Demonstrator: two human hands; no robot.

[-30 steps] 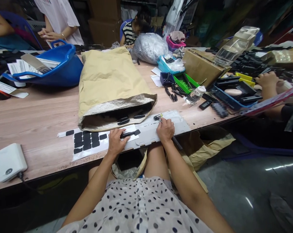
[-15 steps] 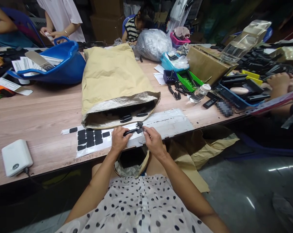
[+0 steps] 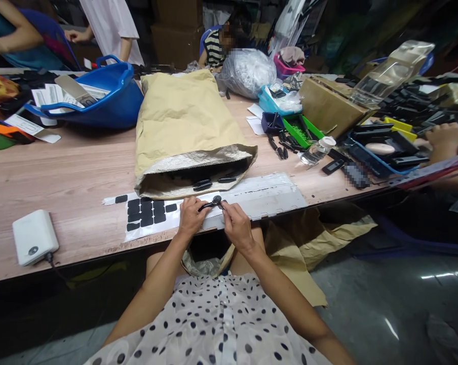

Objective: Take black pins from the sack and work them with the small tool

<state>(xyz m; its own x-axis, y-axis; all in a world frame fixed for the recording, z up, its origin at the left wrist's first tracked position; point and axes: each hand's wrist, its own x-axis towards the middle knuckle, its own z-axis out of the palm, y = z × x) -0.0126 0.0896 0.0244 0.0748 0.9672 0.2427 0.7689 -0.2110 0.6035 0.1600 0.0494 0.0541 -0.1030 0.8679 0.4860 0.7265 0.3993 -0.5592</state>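
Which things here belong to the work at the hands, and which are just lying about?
At the hands:
- left hand: holds slim black piece
- right hand: holds dark round-headed tool
- nearby: white sheet with black rounded patches, flat grey board, open tan paper sack

Lying about:
- blue plastic basket
- white rectangular device with cable
- green plastic tray
- small clear bottle

no readable text, printed cards (image 3: 53, 95) illegible

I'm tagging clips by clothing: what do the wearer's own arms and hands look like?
Left hand and right hand are bare: no gloves, watch or bracelet visible. No sleeve covers the forearms. The top is white with black polka dots.
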